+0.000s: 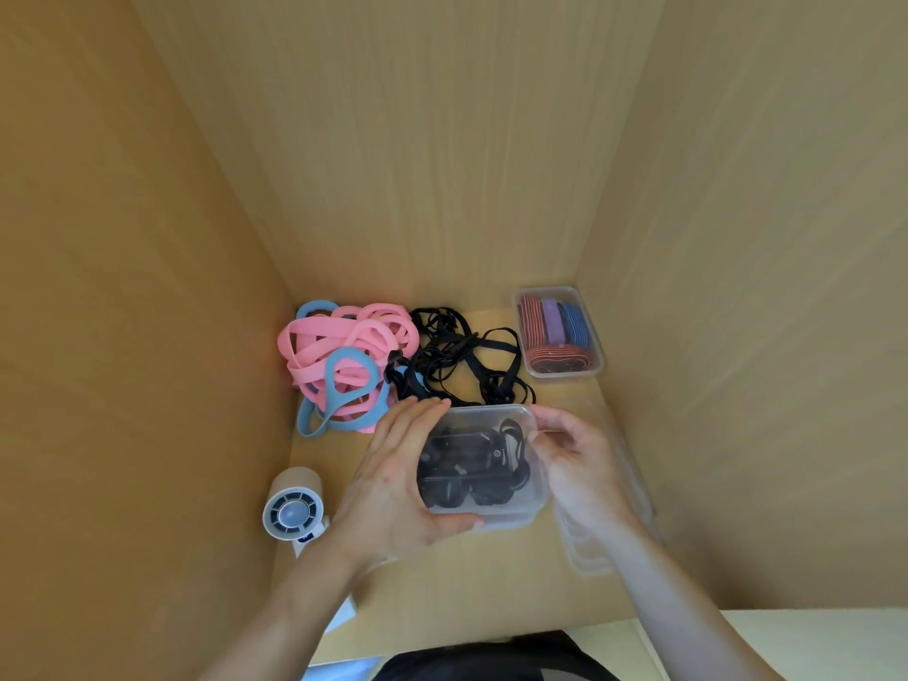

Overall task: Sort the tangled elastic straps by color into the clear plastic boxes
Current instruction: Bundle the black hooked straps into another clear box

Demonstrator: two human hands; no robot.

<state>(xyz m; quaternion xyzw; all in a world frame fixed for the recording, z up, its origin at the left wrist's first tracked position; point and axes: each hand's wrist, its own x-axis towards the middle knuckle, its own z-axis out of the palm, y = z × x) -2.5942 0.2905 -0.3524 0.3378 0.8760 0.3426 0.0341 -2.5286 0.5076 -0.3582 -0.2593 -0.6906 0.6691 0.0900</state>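
Note:
A clear plastic box point(491, 518) full of black straps point(467, 469) is held between both hands. My left hand point(393, 479) grips its left side, thumb under the near edge and fingers over the far corner. My right hand point(575, 459) holds its right side with curled fingers. Behind it lies a tangle of pink and blue elastic bands point(344, 356) at the back left and loose black straps point(462, 356) in the middle. A second clear box point(594, 371) at the back right holds red-striped, purple and blue straps.
Cardboard walls point(442, 164) close in the left, back and right. A small white fan point(294, 506) lies at the near left. Empty clear boxes or lids point(589, 552) are stacked at the right under my right forearm.

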